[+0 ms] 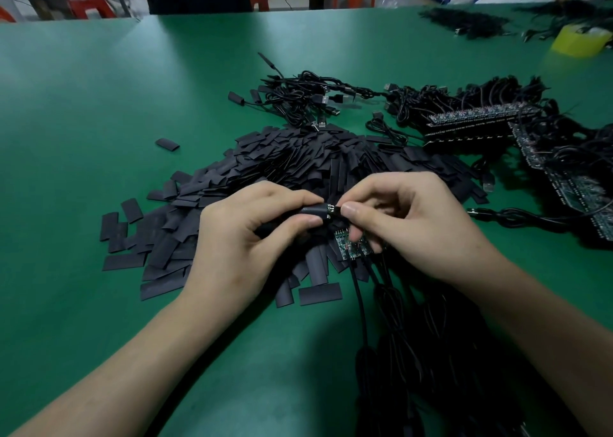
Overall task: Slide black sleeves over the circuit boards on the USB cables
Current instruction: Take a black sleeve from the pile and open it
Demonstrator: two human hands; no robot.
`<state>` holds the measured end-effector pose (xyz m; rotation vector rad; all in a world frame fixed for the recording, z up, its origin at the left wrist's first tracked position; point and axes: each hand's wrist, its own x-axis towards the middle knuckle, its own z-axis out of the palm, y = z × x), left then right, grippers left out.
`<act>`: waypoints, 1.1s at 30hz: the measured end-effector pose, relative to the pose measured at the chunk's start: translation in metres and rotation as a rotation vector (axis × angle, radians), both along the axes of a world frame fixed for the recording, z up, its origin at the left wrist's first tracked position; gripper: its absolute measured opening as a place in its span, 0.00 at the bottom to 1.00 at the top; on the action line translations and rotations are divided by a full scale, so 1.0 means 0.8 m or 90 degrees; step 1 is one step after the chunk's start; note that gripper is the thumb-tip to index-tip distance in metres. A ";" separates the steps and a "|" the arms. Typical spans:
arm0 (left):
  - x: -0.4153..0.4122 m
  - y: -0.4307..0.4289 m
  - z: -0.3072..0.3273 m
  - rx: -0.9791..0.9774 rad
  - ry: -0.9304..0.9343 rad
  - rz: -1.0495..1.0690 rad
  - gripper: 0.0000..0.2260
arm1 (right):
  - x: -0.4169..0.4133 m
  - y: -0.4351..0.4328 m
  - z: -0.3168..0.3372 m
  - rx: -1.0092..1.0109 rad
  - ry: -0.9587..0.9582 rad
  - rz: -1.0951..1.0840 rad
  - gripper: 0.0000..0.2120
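My left hand (245,237) pinches a black sleeve (311,211) between thumb and fingers above a big pile of flat black sleeves (265,177). My right hand (404,224) pinches the end of a small circuit board (333,209) that sticks partly into that sleeve. Lower in the same right hand, a few bare green circuit boards (350,247) hang with their black USB cables (361,304) trailing toward me over the green table (99,104).
A tangle of sleeved USB cables (308,101) lies beyond the pile. Rows of bare boards with cables (481,118) fill the right side. One stray sleeve (167,144) lies to the left. A yellow tape roll (578,40) and more cables sit far right.
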<state>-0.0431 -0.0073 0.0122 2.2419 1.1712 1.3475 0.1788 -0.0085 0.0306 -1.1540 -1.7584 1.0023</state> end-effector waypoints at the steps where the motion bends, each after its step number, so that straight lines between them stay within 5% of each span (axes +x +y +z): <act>1: 0.001 0.000 0.000 0.005 0.003 -0.003 0.08 | 0.000 0.000 -0.001 -0.004 -0.004 0.003 0.05; 11: 0.005 -0.002 0.004 0.021 0.008 0.020 0.09 | -0.004 -0.001 -0.002 -0.028 -0.006 0.019 0.05; 20: 0.017 -0.006 0.003 -0.102 -0.172 0.113 0.12 | -0.014 -0.007 -0.002 0.056 -0.018 -0.072 0.08; 26: 0.022 -0.009 0.004 -0.112 -0.147 0.104 0.22 | -0.016 -0.007 -0.005 0.050 -0.005 -0.077 0.06; 33: 0.020 -0.006 -0.001 -0.105 -0.128 0.104 0.22 | -0.012 -0.007 -0.001 0.079 -0.077 -0.057 0.06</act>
